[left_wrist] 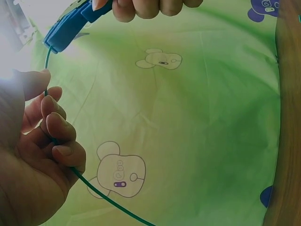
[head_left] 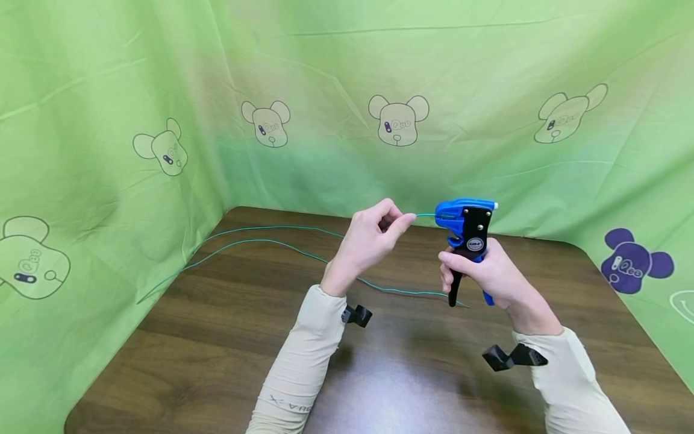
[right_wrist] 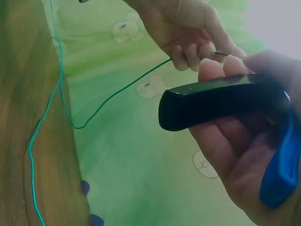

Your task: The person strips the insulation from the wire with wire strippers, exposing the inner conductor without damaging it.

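Observation:
A thin green wire (head_left: 426, 215) runs from my left hand (head_left: 371, 238) into the front of a blue and black wire stripper (head_left: 476, 228). Thumb and forefinger of the left hand pinch the wire close to the tool; in the left wrist view the wire (left_wrist: 113, 200) also passes under the other curled fingers. My right hand (head_left: 501, 271) grips the stripper by its handles, holding it raised above the table. In the right wrist view the black handle (right_wrist: 202, 106) and the blue handle (right_wrist: 282, 174) stand apart. The wire's tip is hidden inside the tool.
The wire's long remainder (head_left: 260, 240) loops leftward over the brown wooden table (head_left: 217, 337) to the cloth, and its other end (head_left: 463, 304) lies beneath the stripper. Green cloth (head_left: 336, 66) with bear-head prints surrounds the table at the back and sides.

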Available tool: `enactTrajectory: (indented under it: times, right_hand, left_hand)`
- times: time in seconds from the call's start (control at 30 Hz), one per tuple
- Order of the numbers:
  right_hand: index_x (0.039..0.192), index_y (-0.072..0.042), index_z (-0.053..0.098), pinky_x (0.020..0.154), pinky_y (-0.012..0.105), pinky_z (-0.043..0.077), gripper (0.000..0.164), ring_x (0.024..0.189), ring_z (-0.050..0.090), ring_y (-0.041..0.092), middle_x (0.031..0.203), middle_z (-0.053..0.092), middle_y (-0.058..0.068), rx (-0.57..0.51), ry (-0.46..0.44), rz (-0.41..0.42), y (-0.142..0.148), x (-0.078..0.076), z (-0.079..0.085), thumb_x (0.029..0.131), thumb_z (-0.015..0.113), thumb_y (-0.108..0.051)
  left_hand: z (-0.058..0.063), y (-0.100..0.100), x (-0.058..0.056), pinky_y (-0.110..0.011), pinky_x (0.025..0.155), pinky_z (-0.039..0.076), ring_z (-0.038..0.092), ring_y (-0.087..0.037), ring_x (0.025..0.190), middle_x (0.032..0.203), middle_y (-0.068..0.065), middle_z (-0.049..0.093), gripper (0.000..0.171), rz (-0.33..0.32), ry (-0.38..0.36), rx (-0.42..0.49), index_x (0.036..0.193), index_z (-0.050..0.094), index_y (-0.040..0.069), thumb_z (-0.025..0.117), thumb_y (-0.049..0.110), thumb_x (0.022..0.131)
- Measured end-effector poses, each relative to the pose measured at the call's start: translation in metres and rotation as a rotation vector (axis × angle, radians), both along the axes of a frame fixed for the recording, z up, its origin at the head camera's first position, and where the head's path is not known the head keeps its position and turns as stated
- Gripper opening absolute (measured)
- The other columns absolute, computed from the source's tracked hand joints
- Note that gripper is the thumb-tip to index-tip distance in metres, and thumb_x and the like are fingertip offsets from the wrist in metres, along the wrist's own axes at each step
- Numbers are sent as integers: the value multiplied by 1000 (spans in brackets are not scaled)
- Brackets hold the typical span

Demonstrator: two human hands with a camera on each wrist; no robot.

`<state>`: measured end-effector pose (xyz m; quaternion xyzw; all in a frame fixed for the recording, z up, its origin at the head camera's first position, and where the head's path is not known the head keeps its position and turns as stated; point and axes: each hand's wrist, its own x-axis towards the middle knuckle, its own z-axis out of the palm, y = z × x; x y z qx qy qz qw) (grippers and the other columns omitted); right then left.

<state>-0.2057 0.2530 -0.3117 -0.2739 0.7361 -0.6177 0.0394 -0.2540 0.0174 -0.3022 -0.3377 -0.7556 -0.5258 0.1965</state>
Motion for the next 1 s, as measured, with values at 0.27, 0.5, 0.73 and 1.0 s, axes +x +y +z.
enactTrajectory:
  times: [0.27, 0.5, 0.73, 1.0]
  right_hand:
    - [80, 3, 57, 62, 36, 53, 15, 53, 65, 26, 57, 62, 2, 69, -7, -87, 1, 0, -1, 95, 59, 0]
    - [79, 1, 60, 68, 34, 55, 14, 58, 68, 25, 60, 65, 2, 94, -17, -76, 1, -2, 0, 93, 62, 1]
    - [89, 5, 60, 74, 31, 56, 13, 65, 70, 28, 71, 72, 5, 147, -60, -104, 3, 2, 3, 95, 62, -6]
    - [81, -1, 52, 62, 38, 52, 16, 53, 62, 28, 59, 58, 3, 86, -29, -42, 2, 3, 3, 96, 59, -1]
  left_hand:
    - [-1, -1, 0, -18, 53, 36, 43, -7, 56, 65, 2, 50, 22, -4, -18, -4, 80, 60, 14, 66, 29, 95]
    - [-2, -1, 0, -19, 54, 36, 44, -7, 57, 65, 2, 50, 22, 6, -24, -8, 80, 60, 13, 65, 28, 95]
    - [-3, 1, -2, -19, 54, 36, 43, -7, 57, 66, 3, 50, 22, -2, -30, -17, 81, 60, 14, 64, 29, 96]
    - [-1, 1, -1, -19, 54, 35, 43, -7, 58, 66, 3, 50, 21, 14, -21, -26, 82, 61, 14, 65, 29, 96]
